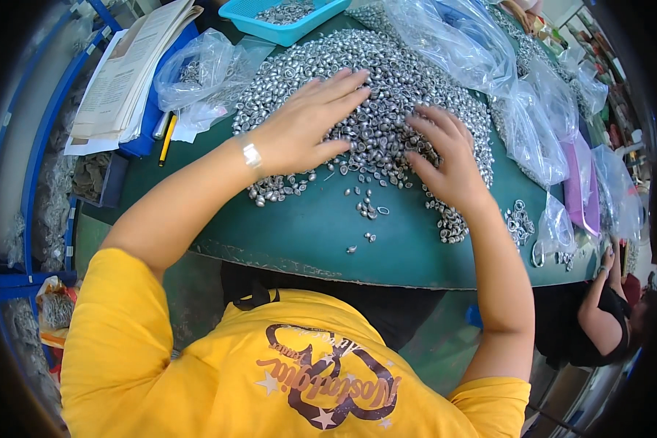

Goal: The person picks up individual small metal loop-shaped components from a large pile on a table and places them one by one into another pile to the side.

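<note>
A broad heap of small silvery metal pieces [387,73], oval and cup-like, covers the far middle of the green table [285,233]. My left hand [306,120] lies over the heap's left part, fingers stretched and apart, pointing right. On the heap's right side rests my right hand [449,153], its fingers spread and slightly bent, thumb toward the left. Between the two hands the pieces lie exposed. Several loose pieces [367,208] are scattered on the table just this side of the heap. Neither hand grips anything that I can see.
A light-blue basket [285,29] with more pieces stands at the back. Clear plastic bags [460,44] cover the right rear. Papers [128,73] lie on a blue bin at left, beside a yellow pen [167,140]. Another person [598,314] sits at far right.
</note>
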The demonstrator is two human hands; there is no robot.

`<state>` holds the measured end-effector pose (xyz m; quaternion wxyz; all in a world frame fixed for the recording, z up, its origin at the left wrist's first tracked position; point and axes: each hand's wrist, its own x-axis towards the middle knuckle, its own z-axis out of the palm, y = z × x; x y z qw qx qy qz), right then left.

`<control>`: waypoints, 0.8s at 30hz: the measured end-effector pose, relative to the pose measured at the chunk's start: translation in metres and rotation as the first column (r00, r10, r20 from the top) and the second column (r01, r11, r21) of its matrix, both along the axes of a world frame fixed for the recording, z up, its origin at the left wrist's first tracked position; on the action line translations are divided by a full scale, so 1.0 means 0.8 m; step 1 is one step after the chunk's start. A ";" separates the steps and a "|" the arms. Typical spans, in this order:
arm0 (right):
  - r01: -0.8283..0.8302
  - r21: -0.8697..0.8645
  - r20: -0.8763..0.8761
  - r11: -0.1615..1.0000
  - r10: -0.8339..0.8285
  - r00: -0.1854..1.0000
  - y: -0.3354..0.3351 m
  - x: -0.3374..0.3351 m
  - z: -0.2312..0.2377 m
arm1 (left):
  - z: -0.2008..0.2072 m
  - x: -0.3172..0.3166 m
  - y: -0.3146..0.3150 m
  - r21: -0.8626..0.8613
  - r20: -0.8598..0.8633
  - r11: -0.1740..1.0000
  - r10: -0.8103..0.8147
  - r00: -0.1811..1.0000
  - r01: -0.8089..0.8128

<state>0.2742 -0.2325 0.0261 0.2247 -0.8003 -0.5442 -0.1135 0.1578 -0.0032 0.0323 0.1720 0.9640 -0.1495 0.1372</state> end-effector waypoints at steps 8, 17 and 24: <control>0.048 0.079 -0.128 0.996 -0.037 0.991 -0.032 -0.104 -0.033 | -0.032 -0.128 0.028 0.208 -0.288 0.964 0.225 0.931 -0.168; 0.137 0.171 -0.116 0.976 -0.118 0.986 -0.030 -0.109 -0.044 | -0.046 -0.057 -0.019 0.184 -0.108 0.948 0.284 0.953 -0.261; 0.187 0.268 -0.335 0.945 -0.090 0.938 -0.029 -0.114 -0.048 | -0.046 -0.035 -0.027 0.130 0.008 0.956 0.265 0.964 -0.264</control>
